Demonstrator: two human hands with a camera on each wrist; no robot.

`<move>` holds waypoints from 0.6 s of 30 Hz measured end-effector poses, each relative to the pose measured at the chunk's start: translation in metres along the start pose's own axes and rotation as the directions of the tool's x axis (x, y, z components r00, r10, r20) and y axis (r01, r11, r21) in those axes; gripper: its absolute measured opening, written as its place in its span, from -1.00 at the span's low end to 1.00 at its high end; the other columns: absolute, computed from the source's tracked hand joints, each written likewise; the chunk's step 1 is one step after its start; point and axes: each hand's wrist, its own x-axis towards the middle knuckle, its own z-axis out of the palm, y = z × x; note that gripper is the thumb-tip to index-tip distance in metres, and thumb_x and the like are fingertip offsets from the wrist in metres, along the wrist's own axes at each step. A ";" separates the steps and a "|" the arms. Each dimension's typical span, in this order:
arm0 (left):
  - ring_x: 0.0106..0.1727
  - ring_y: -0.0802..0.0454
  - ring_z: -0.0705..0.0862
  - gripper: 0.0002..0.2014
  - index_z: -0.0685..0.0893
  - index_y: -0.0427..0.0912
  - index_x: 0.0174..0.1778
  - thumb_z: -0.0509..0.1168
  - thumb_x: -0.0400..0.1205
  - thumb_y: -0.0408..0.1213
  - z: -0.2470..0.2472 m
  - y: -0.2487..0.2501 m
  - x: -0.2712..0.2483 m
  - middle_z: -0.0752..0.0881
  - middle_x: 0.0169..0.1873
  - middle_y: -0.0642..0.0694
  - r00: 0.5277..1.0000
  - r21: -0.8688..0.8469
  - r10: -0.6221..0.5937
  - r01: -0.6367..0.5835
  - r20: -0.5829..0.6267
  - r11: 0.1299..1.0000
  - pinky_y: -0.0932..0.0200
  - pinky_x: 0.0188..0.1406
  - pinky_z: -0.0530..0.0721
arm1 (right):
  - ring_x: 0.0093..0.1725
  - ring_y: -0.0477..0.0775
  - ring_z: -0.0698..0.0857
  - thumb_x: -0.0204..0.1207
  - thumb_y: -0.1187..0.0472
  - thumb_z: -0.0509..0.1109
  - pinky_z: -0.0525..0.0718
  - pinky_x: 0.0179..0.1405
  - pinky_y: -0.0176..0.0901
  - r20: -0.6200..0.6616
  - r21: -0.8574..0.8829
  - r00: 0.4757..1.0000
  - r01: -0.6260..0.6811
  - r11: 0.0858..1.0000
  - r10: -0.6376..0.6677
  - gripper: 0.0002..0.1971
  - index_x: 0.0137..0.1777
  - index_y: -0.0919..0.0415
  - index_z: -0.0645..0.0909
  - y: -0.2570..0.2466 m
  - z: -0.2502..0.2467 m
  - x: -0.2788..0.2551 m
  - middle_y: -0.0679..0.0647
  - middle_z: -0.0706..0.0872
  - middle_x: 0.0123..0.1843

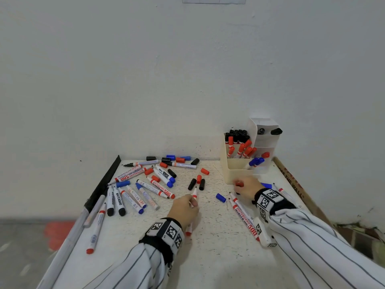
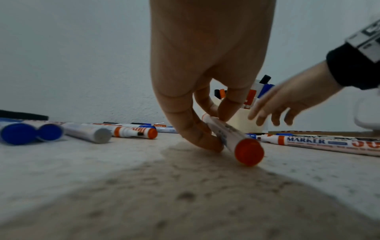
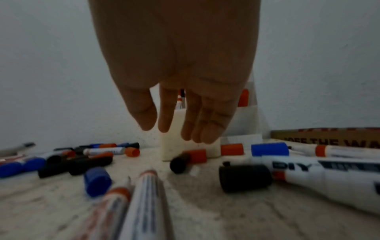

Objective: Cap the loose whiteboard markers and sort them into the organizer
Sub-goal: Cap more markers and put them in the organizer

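Left hand (image 1: 184, 207) pinched an uncapped red marker (image 1: 192, 211) lying nib-away on the bench (image 1: 214, 257), while the right hand (image 1: 248, 187), fingers slack, hovered nearest a red cap (image 1: 239, 184).

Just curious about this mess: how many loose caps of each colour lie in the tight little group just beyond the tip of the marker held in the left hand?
Black caps: 2
Red cap: 1
Total: 3
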 end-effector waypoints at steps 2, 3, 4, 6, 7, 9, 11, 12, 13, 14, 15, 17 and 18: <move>-0.18 0.20 0.50 -0.93 0.57 -0.11 -0.03 0.26 0.61 -0.33 -0.006 -0.006 -0.001 0.58 0.03 -0.06 1.000 -0.007 0.001 -0.001 -0.005 1.000 0.45 -0.29 0.45 | 0.28 0.15 0.55 0.60 0.14 0.19 0.49 0.26 -0.13 0.051 -0.103 0.997 -0.046 0.994 0.052 -0.61 0.42 0.07 0.48 0.001 0.008 0.004 0.15 0.53 0.40; -0.16 0.19 0.51 -0.93 0.57 -0.11 -0.02 0.26 0.62 -0.33 -0.009 -0.009 -0.001 0.57 0.01 -0.04 1.000 -0.008 0.000 0.000 -0.009 1.000 0.44 -0.27 0.46 | 0.33 0.18 0.50 0.60 0.09 0.17 0.47 0.33 -0.09 0.060 -0.154 0.995 -0.065 0.986 0.075 -0.59 0.46 0.02 0.42 0.000 0.010 0.006 0.17 0.45 0.46; -0.12 0.17 0.52 -0.92 0.58 -0.10 -0.01 0.26 0.62 -0.33 -0.012 -0.012 -0.002 0.57 0.01 -0.03 1.000 -0.009 -0.002 0.002 -0.014 1.000 0.44 -0.25 0.45 | 0.36 0.20 0.46 0.61 0.05 0.15 0.44 0.38 -0.06 0.057 -0.202 0.994 -0.081 0.976 0.095 -0.58 0.47 -0.01 0.40 -0.004 0.010 0.006 0.18 0.40 0.47; -0.08 0.16 0.54 -0.92 0.58 -0.07 -0.02 0.26 0.61 -0.33 -0.017 -0.017 -0.002 0.58 0.04 -0.04 1.000 -0.008 -0.012 0.012 -0.024 1.000 0.46 -0.28 0.44 | 0.33 0.20 0.49 0.61 0.04 0.14 0.47 0.34 -0.07 0.017 -0.280 0.992 -0.118 0.953 0.128 -0.62 0.39 0.07 0.48 -0.011 0.010 0.010 0.20 0.47 0.40; -0.06 0.15 0.55 -0.92 0.57 -0.06 -0.03 0.26 0.61 -0.33 -0.020 -0.018 -0.003 0.59 0.06 -0.04 1.000 -0.005 -0.018 0.018 -0.024 1.000 0.46 -0.28 0.44 | 0.28 0.18 0.53 0.60 0.06 0.15 0.50 0.27 -0.10 0.001 -0.296 0.989 -0.139 0.945 0.146 -0.66 0.31 0.14 0.52 -0.013 0.010 0.012 0.19 0.54 0.33; -0.02 0.11 0.57 -0.91 0.57 -0.04 -0.04 0.26 0.61 -0.32 -0.024 -0.021 -0.004 0.59 0.07 -0.05 0.999 0.006 -0.029 0.029 -0.021 1.000 0.40 -0.17 0.52 | 0.14 0.13 0.57 0.59 0.13 0.20 0.53 0.09 -0.16 0.023 -0.275 0.980 -0.184 0.944 0.198 -0.77 0.14 0.22 0.54 -0.017 0.012 0.015 0.15 0.59 0.17; 0.01 0.07 0.59 -0.91 0.57 -0.02 -0.06 0.26 0.60 -0.31 -0.027 -0.023 -0.005 0.61 0.05 -0.05 0.999 0.022 -0.035 0.036 -0.021 0.999 0.27 0.03 0.59 | 0.00 0.08 0.54 0.58 0.19 0.23 0.50 -0.03 -0.21 0.056 -0.225 0.976 -0.195 0.955 0.212 -0.84 0.06 0.25 0.52 -0.020 0.013 0.016 0.12 0.54 0.02; 0.02 0.06 0.60 -0.91 0.57 -0.01 -0.06 0.26 0.60 -0.30 -0.028 -0.024 -0.005 0.61 0.04 -0.05 0.999 0.031 -0.035 0.036 -0.021 0.999 0.22 0.08 0.60 | -0.03 0.06 0.52 0.59 0.20 0.23 0.50 -0.03 -0.22 0.064 -0.210 0.975 -0.194 0.958 0.211 -0.82 0.10 0.27 0.54 -0.022 0.013 0.015 0.11 0.50 0.00; 0.02 0.05 0.60 -0.91 0.57 0.00 -0.06 0.26 0.60 -0.29 -0.029 -0.024 -0.005 0.61 0.03 -0.04 0.999 0.038 -0.033 0.034 -0.020 0.999 0.19 0.11 0.61 | -0.04 0.05 0.50 0.59 0.20 0.23 0.51 -0.01 -0.22 0.065 -0.203 0.977 -0.189 0.961 0.206 -0.78 0.14 0.29 0.54 -0.022 0.012 0.015 0.10 0.47 0.00; 0.02 0.05 0.60 -0.92 0.57 0.01 -0.06 0.26 0.60 -0.27 -0.029 -0.025 -0.006 0.61 0.03 -0.04 0.999 0.044 -0.027 0.028 -0.019 0.999 0.19 0.10 0.61 | -0.04 0.05 0.50 0.59 0.20 0.24 0.52 0.00 -0.22 0.062 -0.195 0.977 -0.187 0.963 0.203 -0.77 0.16 0.30 0.55 -0.023 0.011 0.014 0.10 0.45 0.00; 0.02 0.06 0.60 -0.93 0.57 0.01 -0.06 0.28 0.60 -0.24 -0.030 -0.024 -0.006 0.62 0.03 -0.03 1.000 0.048 -0.024 0.025 -0.014 0.999 0.20 0.09 0.60 | -0.05 0.06 0.52 0.58 0.21 0.25 0.54 -0.02 -0.22 0.054 -0.180 0.979 -0.185 0.966 0.198 -0.77 0.15 0.31 0.56 -0.023 0.011 0.013 0.11 0.46 0.00; 0.03 0.06 0.60 -0.90 0.57 0.02 -0.05 0.34 0.56 -0.18 -0.030 -0.024 -0.008 0.62 0.03 -0.01 1.000 0.057 -0.014 0.015 -0.004 0.998 0.19 0.11 0.60 | -0.08 0.09 0.58 0.53 0.26 0.29 0.55 -0.17 -0.23 0.026 -0.120 0.984 -0.174 0.977 0.179 -0.83 0.05 0.32 0.59 -0.022 0.011 0.013 0.16 0.55 -0.03; 0.04 0.06 0.60 -0.87 0.57 0.03 -0.05 0.37 0.54 -0.17 -0.030 -0.024 -0.007 0.62 0.02 0.00 1.000 0.060 -0.012 0.012 -0.001 0.998 0.17 0.13 0.60 | -0.10 0.11 0.60 0.52 0.29 0.29 0.54 -0.22 -0.22 0.010 -0.086 0.986 -0.164 0.983 0.165 -0.86 0.00 0.33 0.60 -0.021 0.010 0.012 0.17 0.59 -0.06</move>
